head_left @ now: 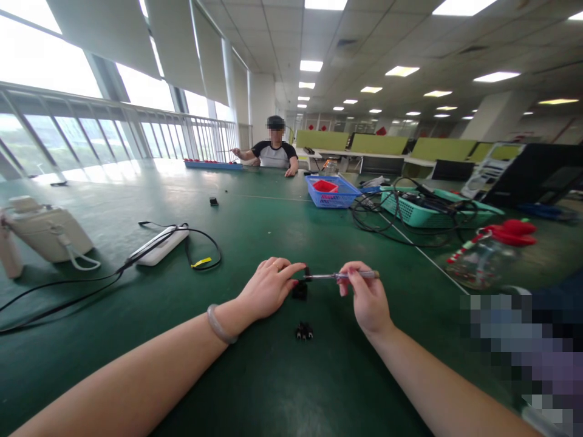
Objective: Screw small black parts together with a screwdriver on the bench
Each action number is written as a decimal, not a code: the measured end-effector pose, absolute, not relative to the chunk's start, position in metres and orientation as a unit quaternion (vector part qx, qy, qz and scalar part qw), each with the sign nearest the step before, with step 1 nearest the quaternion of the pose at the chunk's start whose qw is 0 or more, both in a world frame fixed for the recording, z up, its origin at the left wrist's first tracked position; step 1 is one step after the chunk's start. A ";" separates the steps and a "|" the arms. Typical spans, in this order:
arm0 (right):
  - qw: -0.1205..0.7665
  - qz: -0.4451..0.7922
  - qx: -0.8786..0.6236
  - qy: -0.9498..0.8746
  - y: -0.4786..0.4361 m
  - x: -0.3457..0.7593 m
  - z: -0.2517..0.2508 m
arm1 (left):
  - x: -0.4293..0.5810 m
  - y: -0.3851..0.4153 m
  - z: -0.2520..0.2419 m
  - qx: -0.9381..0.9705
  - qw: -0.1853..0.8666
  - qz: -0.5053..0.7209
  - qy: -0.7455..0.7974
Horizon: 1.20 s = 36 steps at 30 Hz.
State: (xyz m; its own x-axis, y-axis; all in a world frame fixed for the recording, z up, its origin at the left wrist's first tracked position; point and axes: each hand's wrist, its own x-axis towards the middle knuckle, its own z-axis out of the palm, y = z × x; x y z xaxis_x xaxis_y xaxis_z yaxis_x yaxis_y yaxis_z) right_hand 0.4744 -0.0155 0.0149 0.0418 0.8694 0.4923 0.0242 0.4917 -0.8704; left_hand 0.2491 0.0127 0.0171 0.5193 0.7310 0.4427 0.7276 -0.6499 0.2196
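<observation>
My right hand point(367, 296) is closed around the handle of a screwdriver point(325, 277), held level with its shaft pointing left. The shaft's tip meets a small black part point(306, 273) that my left hand point(268, 286) steadies with its fingertips. Just below those fingertips is a black block point(299, 290) on the green table; whether it is joined to the part above cannot be made out. Closer to me lies a small cluster of black pieces with light metal ends point(304, 331). A pale bangle point(220, 324) circles my left wrist.
Leftward are a white power bank point(163, 246) with a black cable and a beige bottle point(52, 230). Rightward stand a blue basket point(334, 200), a green basket point(410, 212) full of cables, and a glass jar point(485, 261) with a red lid. A person point(274, 152) sits opposite.
</observation>
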 end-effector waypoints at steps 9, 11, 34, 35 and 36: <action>0.657 0.409 -0.391 -0.497 0.002 0.478 0.003 | 0.244 0.018 0.005 0.831 -0.059 0.184 0.523; 0.653 0.415 -0.396 -0.495 0.001 0.477 0.003 | 0.245 0.018 0.006 0.837 -0.045 0.201 0.507; 0.702 0.437 -0.381 -0.413 0.025 0.481 -0.009 | 0.280 -0.052 0.019 0.933 0.128 0.154 0.299; 0.702 0.436 -0.381 -0.414 0.025 0.481 -0.009 | 0.283 -0.055 0.017 0.931 0.123 0.158 0.305; 0.701 0.436 -0.382 -0.415 0.025 0.481 -0.009 | 0.285 -0.058 0.016 0.929 0.118 0.163 0.310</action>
